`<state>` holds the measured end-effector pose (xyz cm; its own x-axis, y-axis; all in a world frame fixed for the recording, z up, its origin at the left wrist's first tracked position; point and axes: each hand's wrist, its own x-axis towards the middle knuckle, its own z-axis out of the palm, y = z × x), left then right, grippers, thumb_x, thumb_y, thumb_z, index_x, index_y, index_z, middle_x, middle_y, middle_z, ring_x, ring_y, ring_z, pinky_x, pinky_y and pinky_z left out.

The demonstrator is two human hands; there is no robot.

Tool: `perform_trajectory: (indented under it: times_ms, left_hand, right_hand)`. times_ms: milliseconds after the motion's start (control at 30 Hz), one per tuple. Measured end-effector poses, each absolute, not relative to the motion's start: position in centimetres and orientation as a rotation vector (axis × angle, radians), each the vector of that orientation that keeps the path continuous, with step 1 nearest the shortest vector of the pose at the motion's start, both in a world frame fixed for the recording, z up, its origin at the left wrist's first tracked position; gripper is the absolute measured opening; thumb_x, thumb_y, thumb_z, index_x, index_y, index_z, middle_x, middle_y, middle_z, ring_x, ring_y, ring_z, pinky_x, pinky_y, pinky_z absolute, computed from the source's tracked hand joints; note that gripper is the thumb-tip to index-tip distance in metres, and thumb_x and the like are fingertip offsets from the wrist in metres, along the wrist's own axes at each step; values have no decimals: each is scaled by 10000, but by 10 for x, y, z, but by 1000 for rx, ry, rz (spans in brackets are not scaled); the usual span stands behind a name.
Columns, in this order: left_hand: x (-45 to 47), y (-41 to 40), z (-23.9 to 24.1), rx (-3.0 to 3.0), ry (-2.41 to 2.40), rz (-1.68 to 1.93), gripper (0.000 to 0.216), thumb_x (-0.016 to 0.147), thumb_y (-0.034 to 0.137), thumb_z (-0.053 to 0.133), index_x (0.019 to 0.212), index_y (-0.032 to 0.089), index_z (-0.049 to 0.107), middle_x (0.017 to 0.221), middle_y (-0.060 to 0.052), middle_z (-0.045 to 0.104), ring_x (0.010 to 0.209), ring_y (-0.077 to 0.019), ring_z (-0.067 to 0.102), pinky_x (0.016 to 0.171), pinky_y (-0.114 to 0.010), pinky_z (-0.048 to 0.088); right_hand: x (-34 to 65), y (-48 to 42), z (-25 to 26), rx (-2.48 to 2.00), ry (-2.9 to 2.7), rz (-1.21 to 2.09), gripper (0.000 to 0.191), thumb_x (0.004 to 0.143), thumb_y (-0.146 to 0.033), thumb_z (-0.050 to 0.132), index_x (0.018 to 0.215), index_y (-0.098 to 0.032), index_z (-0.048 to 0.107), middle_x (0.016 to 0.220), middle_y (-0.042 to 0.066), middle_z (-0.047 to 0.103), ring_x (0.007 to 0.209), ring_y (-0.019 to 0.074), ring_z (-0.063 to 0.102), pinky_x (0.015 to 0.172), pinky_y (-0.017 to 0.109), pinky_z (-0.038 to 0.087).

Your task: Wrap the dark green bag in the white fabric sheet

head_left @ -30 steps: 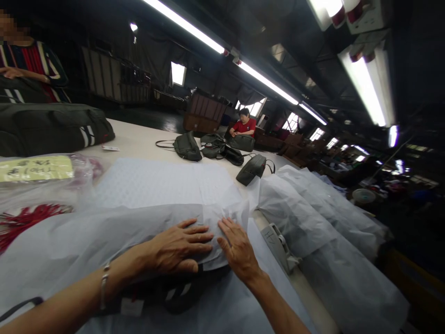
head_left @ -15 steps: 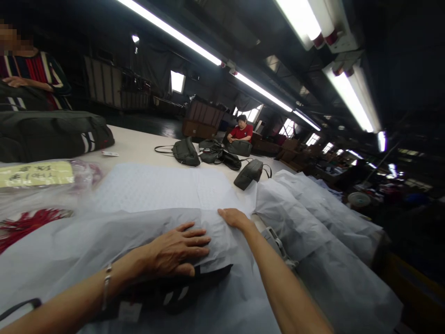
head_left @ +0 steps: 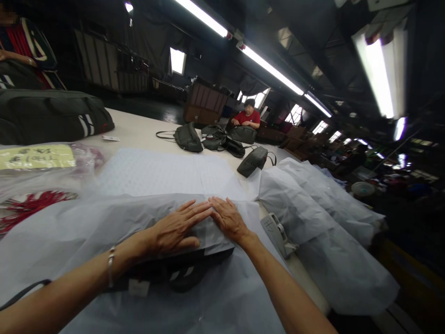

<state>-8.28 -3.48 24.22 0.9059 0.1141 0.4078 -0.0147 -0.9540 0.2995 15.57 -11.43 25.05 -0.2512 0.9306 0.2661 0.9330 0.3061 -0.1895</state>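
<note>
My left hand (head_left: 175,227) lies flat, fingers stretched out, on white tissue paper (head_left: 114,218) folded over a black bag (head_left: 181,271). My right hand (head_left: 227,219) rests flat beside it on the same paper, fingertips almost touching the left ones. Only the bag's near edge, with white stripes and a hang tag (head_left: 138,287), shows from under the paper. A bracelet sits on my left wrist. Neither hand grips anything.
Wrapped white bundles (head_left: 313,218) lie at the right, with a tape dispenser (head_left: 276,232) beside them. Black bags (head_left: 215,139) sit farther along the table near a person in red (head_left: 246,118). A large dark bag (head_left: 52,116) and plastic packets (head_left: 38,162) lie at the left, by another person (head_left: 24,51).
My right hand came back from the paper's far edge and now lies flat next to my left hand. The left hand shifted slightly forward.
</note>
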Motion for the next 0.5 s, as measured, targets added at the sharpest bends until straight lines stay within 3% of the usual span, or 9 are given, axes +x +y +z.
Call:
perform_trajectory:
  times_ms: [200, 300, 433, 500]
  left_hand:
    - [-74, -33, 241, 2903, -72, 417, 721, 1002, 572, 452, 1597, 294, 154, 1626, -55, 291, 1517, -227, 227, 1254, -427, -19]
    - [-73, -35, 244, 2965, -106, 402, 636, 1003, 554, 464, 1569, 351, 256, 1638, -25, 256, 1528, -242, 190, 1252, -452, -35]
    - [-72, -33, 247, 3037, -158, 380, 565, 1017, 532, 444, 1545, 381, 311, 1638, 4, 261, 1533, -239, 168, 1251, -467, -36]
    - [-71, -32, 247, 3051, -155, 347, 563, 1022, 539, 424, 1547, 370, 311, 1634, 1, 278, 1527, -230, 193, 1252, -448, -6]
  right_hand:
    - [153, -170, 224, -1651, -2174, -337, 565, 1051, -382, 401, 1544, -135, 273, 1559, 160, 395, 1492, 282, 254, 1230, 571, 188]
    - [155, -200, 208, -1618, -2153, -427, 618, 1029, -337, 474, 1561, -149, 223, 1571, 167, 370, 1503, 306, 216, 1225, 613, 171]
    - [159, -253, 200, -1616, -2130, -299, 510, 999, -254, 533, 1491, -211, 409, 1509, 128, 478, 1454, 312, 339, 1217, 616, 199]
    - [156, -299, 194, -1630, -1975, -132, 359, 988, -238, 537, 1345, -226, 583, 1332, 106, 645, 1306, 291, 537, 1155, 551, 357]
